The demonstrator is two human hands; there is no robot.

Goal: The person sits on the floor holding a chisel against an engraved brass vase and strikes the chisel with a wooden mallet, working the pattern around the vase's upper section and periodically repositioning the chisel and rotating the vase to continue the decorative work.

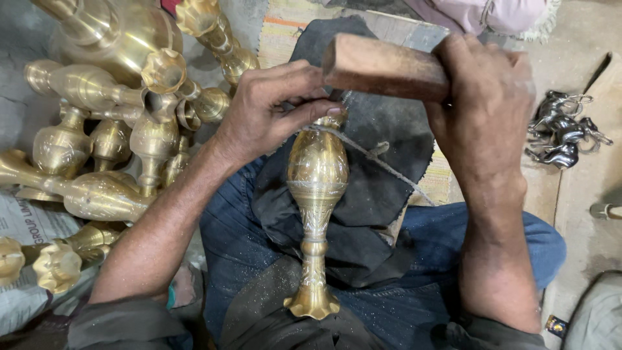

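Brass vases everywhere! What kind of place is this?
Probably a metal craft workshop. A person sits with an engraved brass vase across the lap, the right hand holding a wooden mallet over it. Many finished brass vases lie piled on the floor beside them.

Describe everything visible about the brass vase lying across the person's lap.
The brass vase looks like polished golden metal with fine engraved bands over its rounded body. It narrows to a slim stem with a knob, ending in a scalloped foot toward the person. It lies lengthwise on a dark cloth over the lap. The left hand grips its top end; a thin cord crosses there. The right hand holds a wooden block just above it.
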